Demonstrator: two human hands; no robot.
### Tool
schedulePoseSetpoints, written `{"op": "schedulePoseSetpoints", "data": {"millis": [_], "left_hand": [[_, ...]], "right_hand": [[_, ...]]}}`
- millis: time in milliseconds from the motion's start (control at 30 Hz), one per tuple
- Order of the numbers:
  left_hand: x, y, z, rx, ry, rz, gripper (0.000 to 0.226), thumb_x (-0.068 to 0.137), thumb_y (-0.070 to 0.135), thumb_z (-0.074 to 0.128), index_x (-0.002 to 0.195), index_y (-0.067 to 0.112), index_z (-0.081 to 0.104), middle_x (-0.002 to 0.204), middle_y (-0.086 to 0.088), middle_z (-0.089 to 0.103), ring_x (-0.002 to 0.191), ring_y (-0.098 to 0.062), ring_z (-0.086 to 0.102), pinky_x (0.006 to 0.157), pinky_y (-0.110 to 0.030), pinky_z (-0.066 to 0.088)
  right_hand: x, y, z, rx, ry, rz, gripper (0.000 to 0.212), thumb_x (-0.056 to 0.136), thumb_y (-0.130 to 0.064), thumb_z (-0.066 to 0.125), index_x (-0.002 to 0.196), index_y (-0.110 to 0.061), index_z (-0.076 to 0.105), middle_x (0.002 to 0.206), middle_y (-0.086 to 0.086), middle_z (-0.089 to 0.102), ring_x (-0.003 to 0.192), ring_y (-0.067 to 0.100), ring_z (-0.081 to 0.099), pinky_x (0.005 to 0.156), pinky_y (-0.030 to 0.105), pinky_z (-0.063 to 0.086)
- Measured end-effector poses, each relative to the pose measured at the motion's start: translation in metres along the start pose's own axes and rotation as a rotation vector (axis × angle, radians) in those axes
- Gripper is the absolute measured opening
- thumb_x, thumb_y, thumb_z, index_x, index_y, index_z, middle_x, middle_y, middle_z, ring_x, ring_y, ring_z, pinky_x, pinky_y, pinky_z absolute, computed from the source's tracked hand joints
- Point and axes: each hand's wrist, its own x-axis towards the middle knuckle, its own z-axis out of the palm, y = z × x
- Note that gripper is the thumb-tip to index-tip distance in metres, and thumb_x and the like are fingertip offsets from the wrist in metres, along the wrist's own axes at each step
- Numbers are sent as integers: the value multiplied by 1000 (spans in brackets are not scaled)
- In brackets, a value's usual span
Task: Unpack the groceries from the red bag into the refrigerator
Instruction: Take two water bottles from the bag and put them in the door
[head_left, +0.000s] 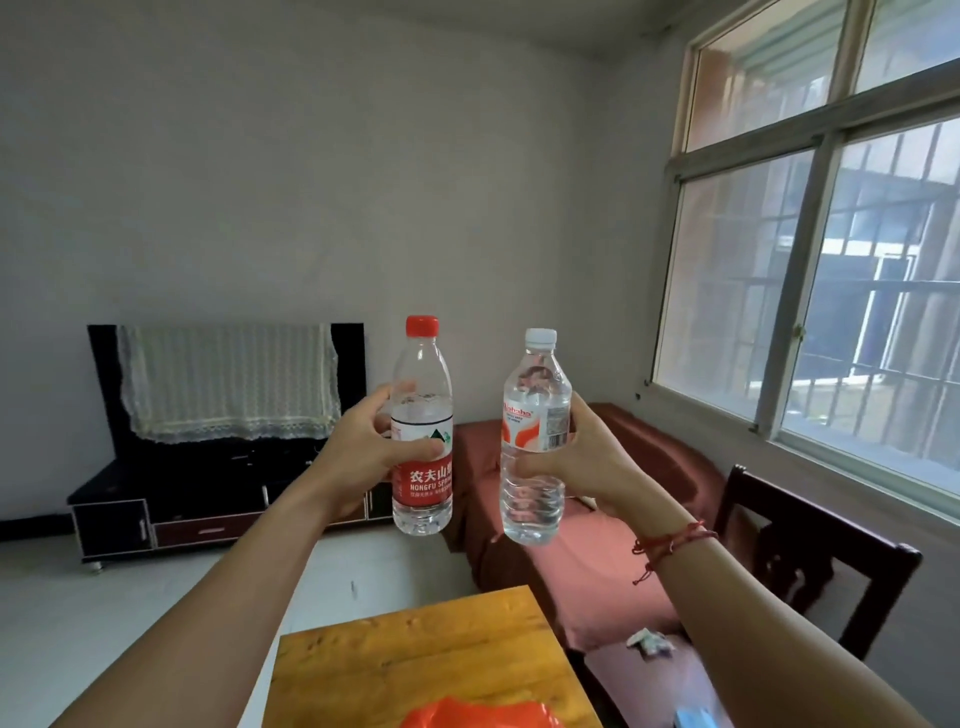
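My left hand (358, 452) grips a clear water bottle with a red cap and red label (422, 415), held upright in front of me. My right hand (587, 457) grips a second clear water bottle with a white cap and orange-white label (535, 410), also upright. The two bottles are side by side, a little apart, raised above the table. The top of the red bag (478, 716) shows at the bottom edge, lying on the wooden table (415, 660). No refrigerator is in view.
A dark TV stand (171, 509) with a lace-covered screen (228, 379) stands against the far wall. A red-covered bench (587, 561) runs under the window (810, 291) on the right, with a dark wooden chair (810, 551) beside it. Pale floor lies left of the table.
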Motion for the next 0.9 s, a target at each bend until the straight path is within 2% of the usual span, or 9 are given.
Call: {"op": "schedulePoseSetpoints", "data": {"millis": [300,400,500,700,833,900], "left_hand": [[-9,5,-5,22,18,4,71,74,-1,80,132,30,53,111,-7,70,89,-16,73,64,-27,58],[-11,3,-8,27,48,10,70,73,-2,80,128,33,56,110,-7,71,90,-16,73,65,-27,58],[-17,0,-13,57,83,1,73,73,0,82,132,32,54,112,-5,70,95,-18,72,71,-31,58],[-41,0,-29,65,213,-3,67,73,-8,78,125,29,57,100,5,72,84,-4,72,63,-18,56],[-68,-1,-53,99,323,-37,73,70,-5,81,131,27,56,111,-4,69,101,-19,69,79,-34,57],[-84,0,-66,114,377,-39,72,69,-4,82,128,29,58,110,-6,70,102,-22,68,77,-34,56]], "right_hand": [[4,-2,7,-11,-9,-32,77,55,-18,93,122,-25,55,104,1,75,93,17,75,89,45,61],[5,-1,10,-3,-23,-30,78,57,-15,94,124,-26,55,105,0,75,94,16,75,90,45,61],[6,-1,15,7,-56,-40,77,59,-12,93,125,-26,54,106,-1,74,95,16,74,91,44,60],[16,-4,43,13,-143,-69,73,59,-19,95,120,-30,56,104,-6,75,93,10,74,92,42,60],[20,-10,75,42,-234,-108,74,58,-18,94,120,-32,56,104,-6,75,94,11,74,92,43,59],[20,-15,95,51,-276,-125,76,55,-23,94,120,-33,55,105,-6,75,95,12,74,93,45,59]]}}
